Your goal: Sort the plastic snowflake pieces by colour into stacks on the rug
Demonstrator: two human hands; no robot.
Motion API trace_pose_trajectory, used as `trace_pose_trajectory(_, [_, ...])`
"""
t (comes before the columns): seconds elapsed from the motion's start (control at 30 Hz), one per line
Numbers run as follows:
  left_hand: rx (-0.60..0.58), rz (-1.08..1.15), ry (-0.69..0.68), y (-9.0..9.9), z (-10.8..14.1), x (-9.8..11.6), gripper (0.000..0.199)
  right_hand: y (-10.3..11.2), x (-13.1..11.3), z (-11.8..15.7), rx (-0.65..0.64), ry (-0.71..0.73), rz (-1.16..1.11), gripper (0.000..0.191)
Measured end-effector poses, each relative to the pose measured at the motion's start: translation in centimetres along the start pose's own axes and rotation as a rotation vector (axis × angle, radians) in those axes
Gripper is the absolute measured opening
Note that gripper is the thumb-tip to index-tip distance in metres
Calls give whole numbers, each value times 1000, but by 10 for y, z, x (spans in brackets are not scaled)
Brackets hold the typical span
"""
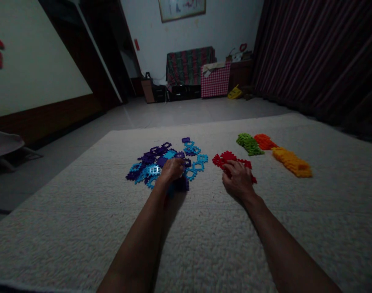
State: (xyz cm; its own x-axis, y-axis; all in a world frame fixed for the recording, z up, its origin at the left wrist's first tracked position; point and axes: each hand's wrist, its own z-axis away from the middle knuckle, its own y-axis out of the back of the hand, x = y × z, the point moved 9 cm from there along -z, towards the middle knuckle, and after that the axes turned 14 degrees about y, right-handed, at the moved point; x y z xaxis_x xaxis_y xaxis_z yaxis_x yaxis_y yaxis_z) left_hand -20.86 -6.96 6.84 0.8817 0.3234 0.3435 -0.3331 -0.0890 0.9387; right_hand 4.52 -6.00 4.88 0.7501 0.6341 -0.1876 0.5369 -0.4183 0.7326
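My left hand (172, 169) is on a loose pile of purple and blue toothed plastic building tiles. Its fingers curl down among the tiles, and whatever is under them is hidden. A bright blue tile (154, 169) with a window-like grid lies left of it, and a blue open-frame tile (198, 166) to its right. Dark purple tiles (152, 155) lie beyond the wrist. My right hand (239, 179) rests over a small group of red tiles (228, 156), its fingers slightly apart and touching them. The palm hides part of the red group.
Tiles in green (249, 144), orange (265, 141) and yellow (292, 162) lie in neat rows at the right. All are on a pale textured mat (201, 236). Beyond it stand a cloth-covered cabinet (190, 67) and a dark curtain (301, 53). A stool (5, 140) is at the left.
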Motion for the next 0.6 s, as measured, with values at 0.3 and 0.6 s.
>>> trace_pose_trajectory(0.3, [-346, -292, -110, -4, 29, -15, 31, 2, -3, -1, 7, 41, 12, 27])
trace_pose_trajectory(0.6, [-414, -267, -73, -13, 30, -15, 24, 1, -3, -1, 11, 45, 9, 27])
